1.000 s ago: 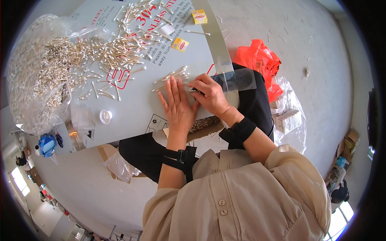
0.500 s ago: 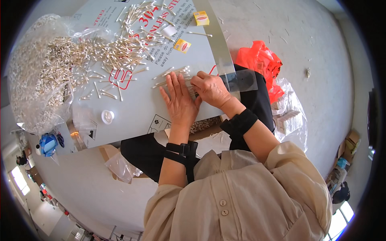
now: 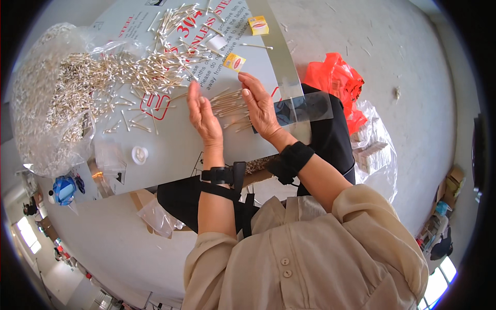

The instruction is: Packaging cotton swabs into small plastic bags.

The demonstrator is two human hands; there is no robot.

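Observation:
A small row of cotton swabs (image 3: 227, 106) lies on the grey sheet-covered tabletop (image 3: 181, 150), between my two hands. On its left side my left hand (image 3: 206, 120) stands on edge, fingers stretched out and holding nothing. My right hand (image 3: 262, 109) is at the row's right end, fingers extended, palm turned inward, with the swab ends close to it. A big heap of loose cotton swabs (image 3: 150, 70) spills from a see-through plastic bag (image 3: 36, 98) on the left. Beyond the row lies a small yellow box (image 3: 234, 62), and a second yellow box (image 3: 258, 25) is farther off.
A round white container (image 3: 139, 154) stands near the table's front edge. Over the right edge sticks a see-through plastic sheet (image 3: 315, 107). Red plastic bag (image 3: 336, 77) and a bag of white packs (image 3: 374, 152) are beside my leg. An open carton (image 3: 258, 164) sits below the edge.
My hands have come off the swabs and moved apart. The left went left and turned on edge; the right opened and shifted slightly away from me, exposing the row between them.

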